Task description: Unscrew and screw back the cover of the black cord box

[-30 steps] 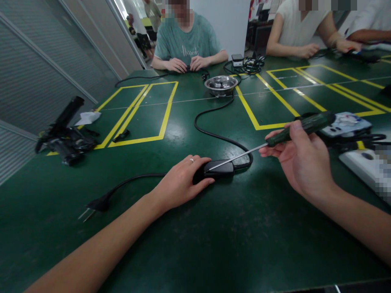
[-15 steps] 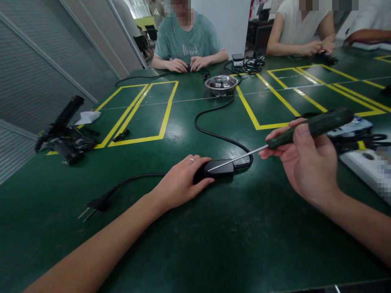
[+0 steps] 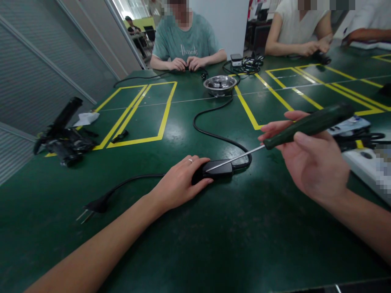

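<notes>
My left hand [image 3: 181, 180] is closed round the left end of a black power adapter [image 3: 222, 168], pressing it to the green table. One cord from the adapter runs left to a two-pin plug [image 3: 95, 204]; another black cable [image 3: 214, 135] curls away from its right end. In my right hand [image 3: 314, 162] is a screwdriver [image 3: 308, 126] with a dark green handle, held between thumb and fingers. Its thin metal shaft slants down to the left, and the tip meets the adapter's top beside my left fingers. What lies under my left palm is hidden.
A metal bowl [image 3: 220, 84] with small parts stands farther back. Black equipment [image 3: 69, 138] lies at the left, and a white power strip [image 3: 363, 167] at the right. Two co-workers sit across the table, their hands on black items. Yellow tape [image 3: 166, 118] marks rectangles.
The fingers of my right hand have shifted and loosened slightly round the screwdriver handle, and the wrist has turned. My left hand and the adapter stay together in place.
</notes>
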{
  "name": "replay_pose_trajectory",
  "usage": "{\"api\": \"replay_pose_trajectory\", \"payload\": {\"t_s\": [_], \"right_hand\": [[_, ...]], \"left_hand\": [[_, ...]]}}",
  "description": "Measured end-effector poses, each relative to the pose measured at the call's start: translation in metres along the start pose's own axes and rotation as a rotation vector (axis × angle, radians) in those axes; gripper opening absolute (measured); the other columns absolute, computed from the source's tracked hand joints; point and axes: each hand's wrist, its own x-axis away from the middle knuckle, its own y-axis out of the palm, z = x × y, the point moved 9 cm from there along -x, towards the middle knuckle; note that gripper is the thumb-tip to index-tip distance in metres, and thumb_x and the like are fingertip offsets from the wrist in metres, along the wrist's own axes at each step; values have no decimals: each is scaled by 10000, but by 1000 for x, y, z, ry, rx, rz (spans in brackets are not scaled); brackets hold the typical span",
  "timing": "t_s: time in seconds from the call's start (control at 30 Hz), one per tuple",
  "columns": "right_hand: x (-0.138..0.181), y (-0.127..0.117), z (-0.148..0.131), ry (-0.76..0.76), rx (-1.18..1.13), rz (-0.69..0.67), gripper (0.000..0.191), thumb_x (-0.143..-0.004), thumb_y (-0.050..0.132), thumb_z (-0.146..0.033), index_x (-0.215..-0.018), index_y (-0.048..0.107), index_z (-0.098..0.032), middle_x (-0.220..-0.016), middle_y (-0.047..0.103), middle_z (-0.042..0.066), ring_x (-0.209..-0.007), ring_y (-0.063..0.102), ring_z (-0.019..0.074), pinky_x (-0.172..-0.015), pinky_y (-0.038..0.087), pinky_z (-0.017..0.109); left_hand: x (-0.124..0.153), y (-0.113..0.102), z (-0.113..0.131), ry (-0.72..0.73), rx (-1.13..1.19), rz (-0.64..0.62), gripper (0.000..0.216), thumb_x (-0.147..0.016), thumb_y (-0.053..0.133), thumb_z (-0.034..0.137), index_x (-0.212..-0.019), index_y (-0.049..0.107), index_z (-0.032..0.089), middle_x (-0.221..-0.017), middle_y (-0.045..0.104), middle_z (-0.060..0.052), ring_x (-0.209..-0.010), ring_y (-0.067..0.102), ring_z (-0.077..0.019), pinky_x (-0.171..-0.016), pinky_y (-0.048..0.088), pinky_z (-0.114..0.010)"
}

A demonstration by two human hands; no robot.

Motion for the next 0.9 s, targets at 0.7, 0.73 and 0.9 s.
{"api": "replay_pose_trajectory", "payload": {"t_s": [0.7, 0.73, 0.9], "right_hand": [[0, 2, 3, 57, 24, -51, 348, -814, 610, -164, -1148, 616, -264, -1035, 702, 25, -1070, 631, 227, -983, 468, 441], [1, 2, 2, 49, 44, -50, 339, -814, 617, -156, -1137, 625, -260, -1042, 700, 27, -1065, 630, 225, -1010, 450, 448], [0, 0, 0, 11, 158, -9, 157, -832, 655, -194, -978, 678, -250, -991, 690, 24, -992, 628, 202, -969, 471, 423]], "left_hand": [[-1, 0, 1, 11, 5, 10, 464, -930, 522, 437, -1329, 445, 211, -1120, 583, -81, -1002, 542, -231, -882, 469, -404], [-1, 0, 1, 11, 4, 9, 466, -930, 522, 440, -1328, 445, 209, -1119, 583, -81, -1001, 542, -231, -882, 470, -405], [0, 0, 1, 12, 8, 6, 461, -933, 515, 436, -1328, 447, 208, -1116, 585, -88, -998, 545, -236, -888, 471, -418]]}}
